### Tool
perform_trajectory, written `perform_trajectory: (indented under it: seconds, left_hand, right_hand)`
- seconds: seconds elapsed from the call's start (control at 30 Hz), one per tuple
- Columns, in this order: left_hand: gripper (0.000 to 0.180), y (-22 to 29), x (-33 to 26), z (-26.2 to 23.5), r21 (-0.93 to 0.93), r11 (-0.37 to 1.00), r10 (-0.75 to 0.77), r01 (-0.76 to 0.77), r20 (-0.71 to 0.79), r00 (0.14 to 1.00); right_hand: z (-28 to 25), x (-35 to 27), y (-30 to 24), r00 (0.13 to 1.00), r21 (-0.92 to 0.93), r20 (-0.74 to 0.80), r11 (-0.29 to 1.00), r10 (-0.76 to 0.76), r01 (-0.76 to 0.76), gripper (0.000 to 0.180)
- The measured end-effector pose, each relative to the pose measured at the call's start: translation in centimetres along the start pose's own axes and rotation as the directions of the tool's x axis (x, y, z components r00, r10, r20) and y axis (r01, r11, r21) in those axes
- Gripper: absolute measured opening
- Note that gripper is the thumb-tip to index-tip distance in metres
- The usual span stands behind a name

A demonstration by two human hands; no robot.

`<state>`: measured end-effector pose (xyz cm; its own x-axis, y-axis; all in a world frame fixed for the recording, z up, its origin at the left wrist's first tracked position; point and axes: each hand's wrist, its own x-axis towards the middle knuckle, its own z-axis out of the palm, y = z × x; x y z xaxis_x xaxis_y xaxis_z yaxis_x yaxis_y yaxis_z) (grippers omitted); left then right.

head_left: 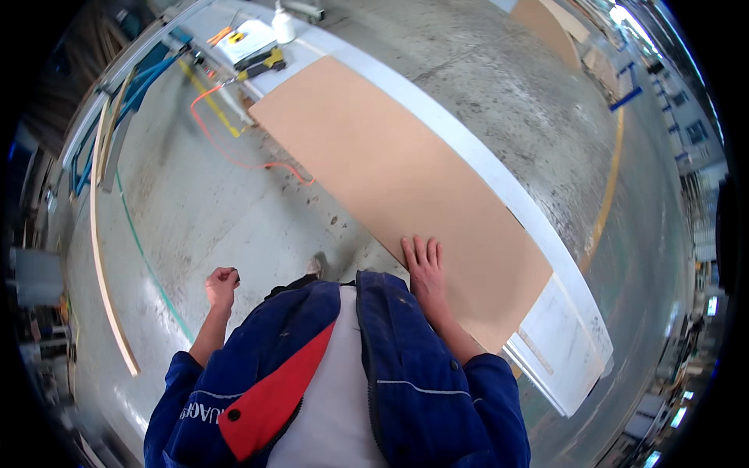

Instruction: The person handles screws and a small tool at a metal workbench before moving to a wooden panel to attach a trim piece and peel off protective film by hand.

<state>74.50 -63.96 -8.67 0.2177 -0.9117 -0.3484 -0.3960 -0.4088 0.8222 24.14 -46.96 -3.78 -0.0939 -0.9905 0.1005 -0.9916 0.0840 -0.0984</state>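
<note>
A large brown sheet of board (pixel 406 164) lies flat on a long white workbench (pixel 460 129). My right hand (pixel 425 269) rests on the board by its near edge, fingers stretched out and palm down. Away from the bench, over the floor at the left, my left hand (pixel 223 287) is closed, its fingers curled together. A small dark bit shows at its fingertips, too small to name.
Past the board's far left end are a yellow-and-black nail gun (pixel 261 65) and a white bottle (pixel 282 23). An orange air hose (pixel 211 139) droops from the bench to the floor. A long wooden strip (pixel 100 257) stands at the left beside blue metal framing (pixel 140 82).
</note>
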Motion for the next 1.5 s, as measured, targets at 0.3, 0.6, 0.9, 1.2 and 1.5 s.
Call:
perform_trajectory:
  seconds: [0.3, 0.6, 0.9, 1.2, 1.5]
  left_hand:
    - [0.012, 4.1, 6.0, 3.2, -0.102, 0.988, 0.140, -0.120, 0.221, 0.965]
    - [0.009, 13.0, 11.3, 6.3, -0.289, 0.905, 0.404, -0.314, 0.344, 0.848]
    - [0.007, 39.8, 0.8, 18.0, -0.649, 0.340, 0.940, -0.681, 0.219, 0.260]
    - [0.011, 43.6, -12.3, 26.6, -0.501, -0.017, 0.893, -0.865, 0.382, -0.238]
    - [0.013, 42.5, -11.6, 29.0, -0.487, -0.013, 0.918, -0.873, 0.340, -0.204]
  right_hand:
    - [-11.5, 0.6, -1.2, 0.991, 0.269, 0.098, 0.956, 0.092, -0.115, 0.083]
    - [-30.1, -0.7, 0.0, 0.888, 0.326, 0.116, 0.827, 0.445, -0.457, 0.074]
    - [-29.2, -4.5, 3.2, 0.816, 0.365, -0.273, 0.840, 0.509, -0.401, 0.055]
    - [-26.5, -4.3, 6.1, 0.807, -0.015, -0.540, 0.956, 0.238, -0.291, 0.037]
    - [-25.5, -4.6, 7.0, 0.689, -0.013, -0.682, 0.938, 0.245, -0.347, 0.029]
